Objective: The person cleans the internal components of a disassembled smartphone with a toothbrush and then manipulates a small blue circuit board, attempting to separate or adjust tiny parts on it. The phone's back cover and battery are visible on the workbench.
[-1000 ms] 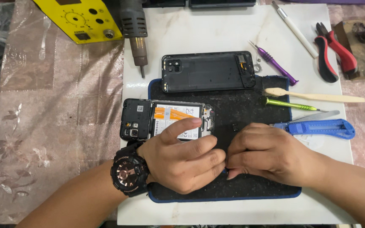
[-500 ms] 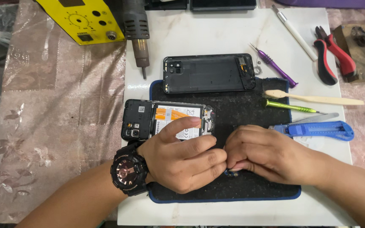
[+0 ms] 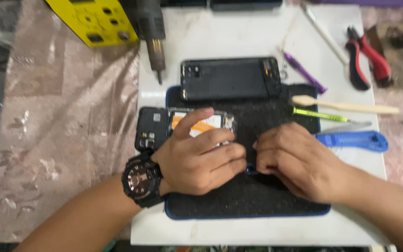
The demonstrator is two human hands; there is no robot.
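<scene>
An opened black phone [image 3: 164, 128] with an orange and white battery lies on the left of a black work mat [image 3: 239, 200]. My left hand [image 3: 197, 156], with a black wristwatch on the wrist, rests over the phone's right part, its index finger stretched across the battery. My right hand [image 3: 295, 161] sits on the mat close beside it, fingers curled together at a small dark part between the two hands; what it pinches is hidden. The phone's black back cover [image 3: 229, 78] lies at the mat's far edge.
A blue tool handle [image 3: 355, 140], a green spudger [image 3: 318, 114], a pale wooden stick [image 3: 346, 106] and a purple tool [image 3: 304, 72] lie at the right. Red pliers [image 3: 367, 63] are at the far right. A hot-air nozzle [image 3: 154, 42] and a yellow box [image 3: 94, 21] stand at the back left.
The view has shifted slightly down and blurred. Both hands stay close together over the phone's right end; my right hand has edged a little nearer my left.
</scene>
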